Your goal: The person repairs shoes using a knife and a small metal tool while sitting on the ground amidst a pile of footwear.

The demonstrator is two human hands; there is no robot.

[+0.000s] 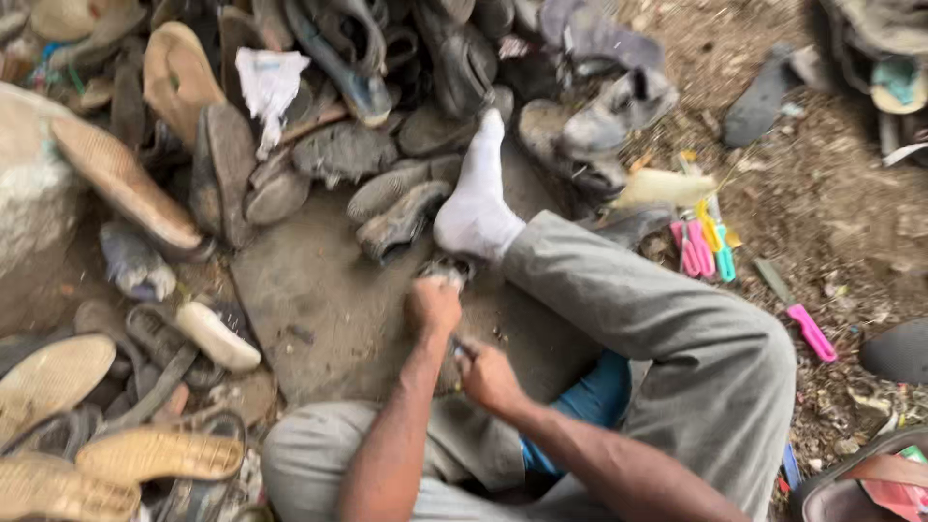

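Observation:
I sit on the ground with my grey-trousered legs bent and a white-socked foot [476, 198] stretched out in front. My left hand [433, 305] is closed on a small worn dark piece [447, 270] just below the heel of the sock. My right hand [486, 375] is closed around a small tool [461, 350] whose tip points toward the left hand. The frame is blurred, so the held piece and the tool are hard to make out. A flat grey slab [319, 300] lies under both hands.
Several old shoes, sandals and loose soles are heaped at the back and left, with tan soles [155, 452] at the bottom left. Pink, yellow and teal tools [702, 245] lie on the dirt to the right, with one pink handle [810, 332] farther right.

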